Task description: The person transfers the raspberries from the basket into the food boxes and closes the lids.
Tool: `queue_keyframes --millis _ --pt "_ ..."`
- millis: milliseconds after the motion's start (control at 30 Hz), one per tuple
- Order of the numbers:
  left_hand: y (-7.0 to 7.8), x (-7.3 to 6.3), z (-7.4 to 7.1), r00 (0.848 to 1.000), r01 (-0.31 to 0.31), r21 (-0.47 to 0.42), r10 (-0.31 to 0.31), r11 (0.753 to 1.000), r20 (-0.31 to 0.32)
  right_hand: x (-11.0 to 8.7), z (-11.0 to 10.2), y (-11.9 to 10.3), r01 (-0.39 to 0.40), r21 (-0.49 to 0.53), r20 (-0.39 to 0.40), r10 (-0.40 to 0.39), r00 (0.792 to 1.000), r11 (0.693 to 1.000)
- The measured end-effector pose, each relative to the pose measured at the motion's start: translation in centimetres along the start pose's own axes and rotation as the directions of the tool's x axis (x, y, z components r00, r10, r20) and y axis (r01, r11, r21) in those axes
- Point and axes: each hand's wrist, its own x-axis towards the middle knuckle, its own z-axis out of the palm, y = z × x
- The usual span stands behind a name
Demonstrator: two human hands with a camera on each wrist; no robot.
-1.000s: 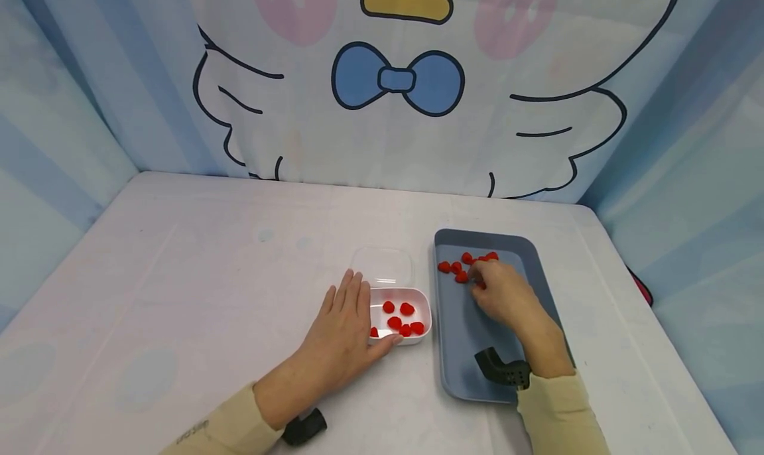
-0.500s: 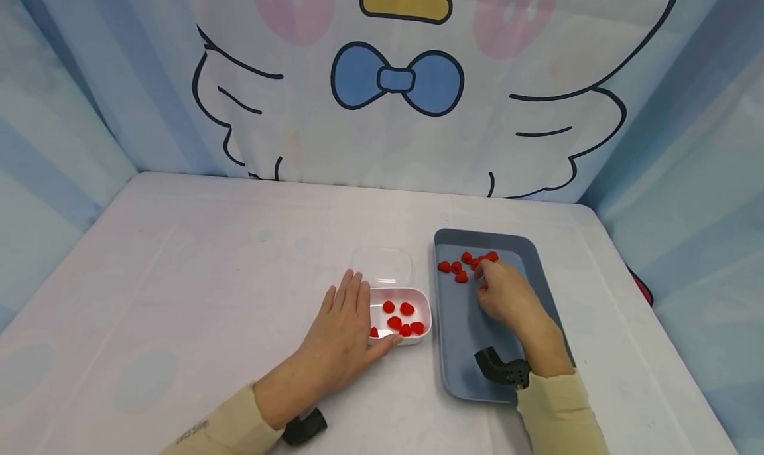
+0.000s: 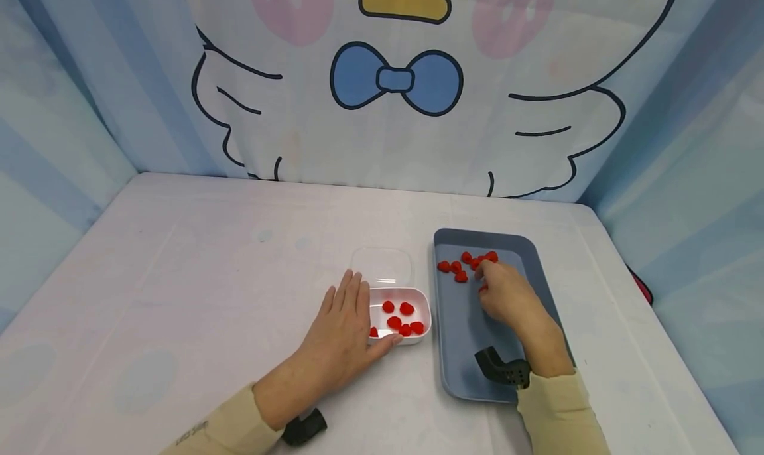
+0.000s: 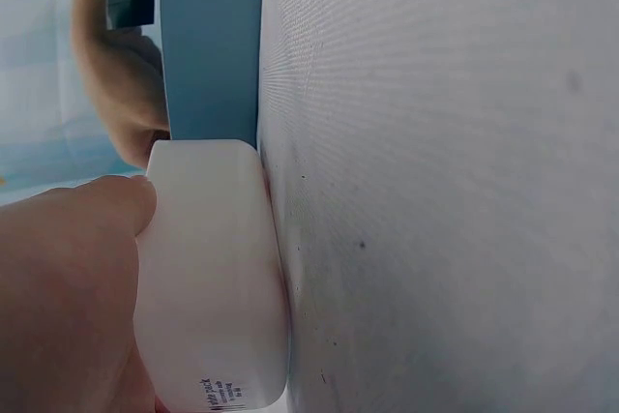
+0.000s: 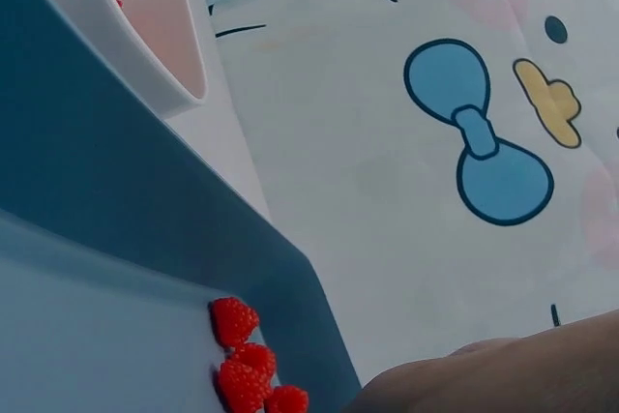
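My left hand lies with straight fingers along the left end of a small white box, its thumb against the near rim. Several red raspberries lie inside the box. Over the grey-blue tray, my right hand has its fingers curled down, and a bit of red shows at the fingertips, seemingly a pinched raspberry. More raspberries are grouped at the tray's far end, just beyond those fingers. In the right wrist view, some raspberries sit by the tray wall; the fingertips are out of sight.
A clear plastic lid lies behind the white box. The tray stands close to the box's right side, with a narrow strip of white tablecloth between. Printed curtains enclose the table at the back and sides.
My right hand has shifted slightly to the right, away from the raspberry group, uncovering one more of them. My left hand and the box have stayed in place.
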Motion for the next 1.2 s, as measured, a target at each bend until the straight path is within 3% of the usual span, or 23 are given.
queue_keyframes --millis 433,733,933,1200 --pt "0.0 0.0 0.0 1.000 -0.011 -0.004 0.011 1.000 -0.025 -0.1 -0.2 -0.2 0.028 0.029 -0.054 -0.026 0.998 0.999" --pt "0.0 0.0 0.0 1.000 -0.006 -0.006 0.006 1.000 -0.006 0.0 0.0 -0.3 0.057 0.035 -0.068 -0.054 0.996 0.998" --pt "-0.1 0.0 0.0 1.000 -0.011 -0.018 0.011 1.000 -0.026 0.0 -0.1 -0.5 0.031 0.039 -0.059 -0.028 0.998 0.999" --pt "-0.1 0.0 0.1 1.000 -0.011 -0.011 0.011 1.000 -0.019 -0.1 0.1 -1.0 0.095 0.030 -0.087 -0.092 0.992 0.995"
